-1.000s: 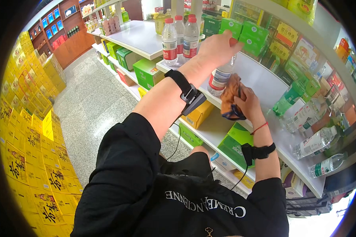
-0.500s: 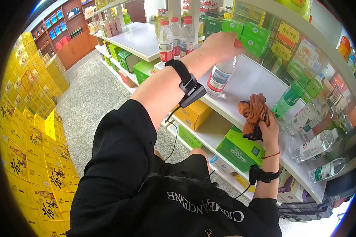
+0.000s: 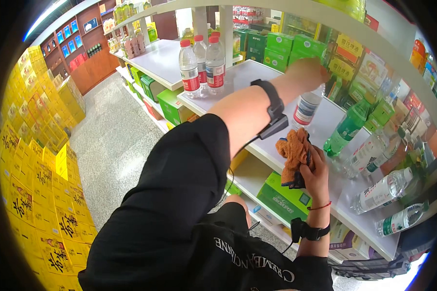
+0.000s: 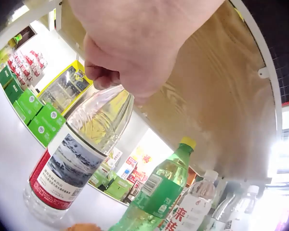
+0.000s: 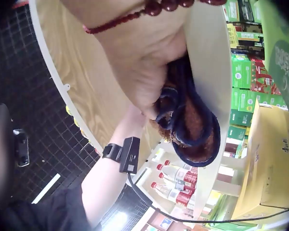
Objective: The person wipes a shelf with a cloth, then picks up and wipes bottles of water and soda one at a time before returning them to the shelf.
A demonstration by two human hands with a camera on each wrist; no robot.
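The left hand [image 3: 306,75] grips a clear water bottle [image 3: 307,107] by its cap end; the bottle has a red and white label with a mountain picture. In the left wrist view the curled fingers of the left hand [image 4: 127,62] cover the cap, and the bottle [image 4: 70,166] leans in that tilted view. The right hand [image 3: 316,174] holds a bunched brown cloth [image 3: 294,155] with dark edging, just in front of the bottle. The right wrist view shows the cloth [image 5: 197,127] folded below the right hand [image 5: 139,67].
Three red-capped bottles [image 3: 214,68] stand on the white shelf [image 3: 243,72] to the left. A green bottle [image 3: 347,127] and several clear bottles [image 3: 383,190] line its right part. Boxes [image 3: 282,198] fill the lower shelves; yellow cartons [image 3: 39,194] are stacked at far left.
The left hand has carried the bottle to the right along the shelf. The right hand with the cloth first moved right, away from the bottle, then back left near it.
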